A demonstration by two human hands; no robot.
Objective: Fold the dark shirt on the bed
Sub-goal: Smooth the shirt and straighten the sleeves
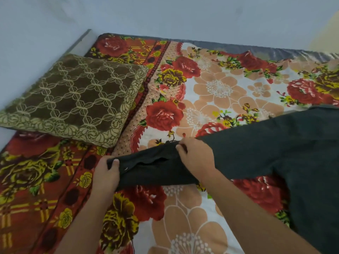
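The dark shirt [275, 151] lies spread on the right half of the bed, with one long sleeve stretched out to the left. My left hand [106, 178] grips the cuff end of that sleeve, thumb on top near a small metal snap. My right hand [196, 156] pinches the sleeve's upper edge further along, fingers curled over the fabric. The sleeve hangs slightly raised between the two hands. The shirt's body runs past the frame's right edge.
A floral bedsheet [211, 92] in red, orange and white covers the bed. A brown patterned cushion [73, 99] sits at the left. Pale walls [165, 15] border the bed at the back and left.
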